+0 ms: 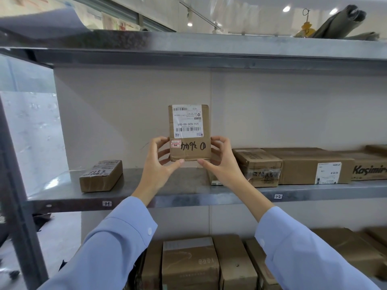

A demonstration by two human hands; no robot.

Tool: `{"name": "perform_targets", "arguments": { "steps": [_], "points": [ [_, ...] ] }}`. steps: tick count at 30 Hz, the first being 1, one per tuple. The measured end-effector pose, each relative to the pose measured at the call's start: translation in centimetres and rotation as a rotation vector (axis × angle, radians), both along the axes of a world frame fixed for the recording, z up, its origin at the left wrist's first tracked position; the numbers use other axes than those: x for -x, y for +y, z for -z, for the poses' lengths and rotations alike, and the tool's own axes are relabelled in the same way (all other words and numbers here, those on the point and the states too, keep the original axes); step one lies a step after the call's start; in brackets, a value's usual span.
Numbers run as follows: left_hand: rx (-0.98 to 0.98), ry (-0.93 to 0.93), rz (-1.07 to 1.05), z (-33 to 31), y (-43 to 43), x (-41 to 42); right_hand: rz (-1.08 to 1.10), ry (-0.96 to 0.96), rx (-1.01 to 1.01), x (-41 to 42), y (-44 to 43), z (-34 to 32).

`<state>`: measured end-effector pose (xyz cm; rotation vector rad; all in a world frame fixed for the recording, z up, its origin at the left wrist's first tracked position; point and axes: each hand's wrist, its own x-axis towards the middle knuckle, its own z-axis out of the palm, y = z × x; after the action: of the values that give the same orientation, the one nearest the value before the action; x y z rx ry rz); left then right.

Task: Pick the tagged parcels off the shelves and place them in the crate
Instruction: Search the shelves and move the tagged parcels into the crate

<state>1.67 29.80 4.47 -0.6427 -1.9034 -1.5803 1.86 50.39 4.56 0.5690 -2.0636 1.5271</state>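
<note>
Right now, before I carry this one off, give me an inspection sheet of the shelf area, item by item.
Surface: grey metal shelf with small edge labels.
Job's things: parcel held upright, shipping label upside down, red tags at its left edge; crate not in view.
Clutter: small box lying at left; row of cartons at right; lower cartons on the shelf below.
Hands: left hand and right hand both grip the parcel's lower corners.
Cables: nothing seen.
Surroundings: white back wall, upper shelf, grey rolls on top.
</note>
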Motion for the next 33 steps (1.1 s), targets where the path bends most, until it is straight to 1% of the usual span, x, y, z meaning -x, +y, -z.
{"name": "perform_targets", "arguments": {
  "steps": [6,12,17,24,33],
  "points": [
    [0.005,0.027,-0.001,0.1,0.1,0.3,-0.012,0.042,0.009,-0.3,-0.6,-0.3],
    [0.031,-0.035,-0.096,0.7,-0.6,1.1,0.035,0.003,-0.073,0.0,-1.2,0.0],
    [0.072,-0.107,-0.085,1.9,-1.4,1.6,0.072,-0.068,-0.150,1.4,-1.7,1.3],
    [0.181,-0.148,-0.080,3.2,-2.2,2.2,0.096,-0.095,-0.226,2.2,-2.0,2.4],
    [0.214,-0.174,-0.102,3.7,-2.2,3.0,0.061,-0.101,-0.377,2.2,-2.1,2.5]
  ]
}}
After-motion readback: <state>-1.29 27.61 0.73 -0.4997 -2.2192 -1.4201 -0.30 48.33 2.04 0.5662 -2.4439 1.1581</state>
